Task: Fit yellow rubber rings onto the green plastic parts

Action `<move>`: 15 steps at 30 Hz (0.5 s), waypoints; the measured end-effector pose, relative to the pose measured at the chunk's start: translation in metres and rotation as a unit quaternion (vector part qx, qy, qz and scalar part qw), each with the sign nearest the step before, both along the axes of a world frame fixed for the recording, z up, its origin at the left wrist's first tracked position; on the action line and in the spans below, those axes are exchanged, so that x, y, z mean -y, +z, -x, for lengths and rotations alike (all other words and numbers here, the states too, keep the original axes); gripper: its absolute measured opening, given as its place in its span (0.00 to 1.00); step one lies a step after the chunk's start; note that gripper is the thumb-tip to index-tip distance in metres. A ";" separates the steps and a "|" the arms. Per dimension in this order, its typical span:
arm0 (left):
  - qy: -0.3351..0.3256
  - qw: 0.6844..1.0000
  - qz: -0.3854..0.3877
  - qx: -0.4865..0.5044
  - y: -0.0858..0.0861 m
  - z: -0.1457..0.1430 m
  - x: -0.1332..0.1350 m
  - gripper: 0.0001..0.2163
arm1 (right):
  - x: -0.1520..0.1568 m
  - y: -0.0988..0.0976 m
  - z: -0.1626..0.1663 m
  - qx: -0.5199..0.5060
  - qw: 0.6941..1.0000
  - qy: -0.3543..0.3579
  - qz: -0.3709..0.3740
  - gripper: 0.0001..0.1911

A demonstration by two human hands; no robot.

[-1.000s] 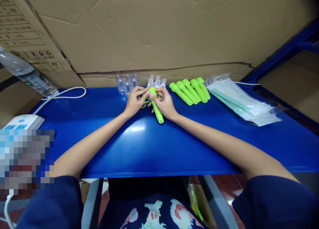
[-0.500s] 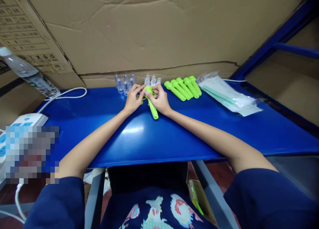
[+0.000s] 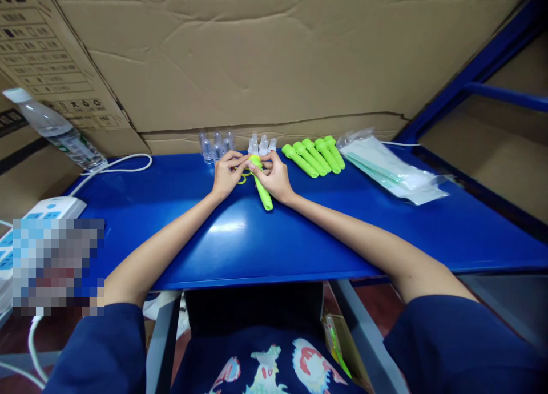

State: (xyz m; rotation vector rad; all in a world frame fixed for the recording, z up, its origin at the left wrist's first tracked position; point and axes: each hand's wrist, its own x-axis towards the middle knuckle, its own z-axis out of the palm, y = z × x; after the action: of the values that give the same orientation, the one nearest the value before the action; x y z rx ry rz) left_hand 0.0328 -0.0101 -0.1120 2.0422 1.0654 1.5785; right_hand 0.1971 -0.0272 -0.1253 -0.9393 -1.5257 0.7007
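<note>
Head view: green tube [image 3: 263, 194] being gripped near its head by right hand [image 3: 277, 178]; head being pinched by left hand [image 3: 226, 176], fingers narrow. Front edge [image 3: 265, 281] being kept well apart by a wide stretch of blue table [image 3: 265, 242]. Right side being bounded by green tube row [image 3: 317, 159], back by cardboard [image 3: 257, 68].

Lime-green tube [image 3: 262, 191] gripped at an angle over the table [image 3: 274, 245]!
And here it is, one slim, plain-sided piece, its head end caught between the left fingers [image 3: 235, 161] and the right fingers [image 3: 264, 177]. That head points away from the person; the bare tail slants back toward them, leaning right. The head's exact shape is hard to read, being partly covered.
</note>
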 end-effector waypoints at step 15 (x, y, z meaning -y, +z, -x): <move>-0.015 0.999 -0.030 -0.025 0.001 -0.005 0.008 0.13 | -0.003 -0.001 -0.002 -0.044 0.999 0.019 0.021 0.31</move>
State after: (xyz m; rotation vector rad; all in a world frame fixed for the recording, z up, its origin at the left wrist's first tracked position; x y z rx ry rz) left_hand 0.0374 -0.0183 -0.1114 2.1373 1.0113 1.5692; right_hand 0.1992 -0.0245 -0.1259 -0.9005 -1.4589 0.7948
